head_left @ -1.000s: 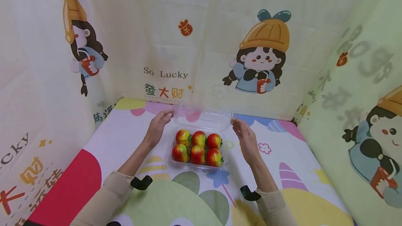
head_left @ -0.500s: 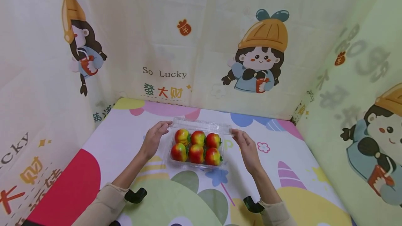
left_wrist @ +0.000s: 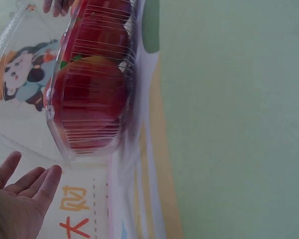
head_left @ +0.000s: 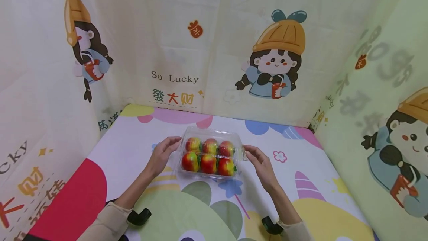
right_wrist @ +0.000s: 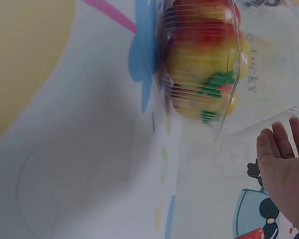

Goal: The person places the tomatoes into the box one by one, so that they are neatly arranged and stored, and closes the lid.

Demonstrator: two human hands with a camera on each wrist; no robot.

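A clear plastic clamshell box sits mid-table with several red-and-yellow fruits with green leaves in two rows. Its hinged lid is tilted over the fruits, partly lowered, and the back row shows through it. My left hand is at the lid's left side, fingertips right at its edge. On the opposite side, my right hand has its fingertips at the lid's right edge. Both wrist views show the fingers fairly straight beside the raised lid, with the fruits seen through the ribbed box wall.
A colourful cartoon-print cloth covers the table. Cream printed curtains rise at the back and on both sides. Black bands with small protruding mounts are on both wrists.
The lid has swung from leaning back behind the box, up and forward over the fruits. Both hands have moved with it, coming slightly nearer the person. The box and fruits have stayed in place.
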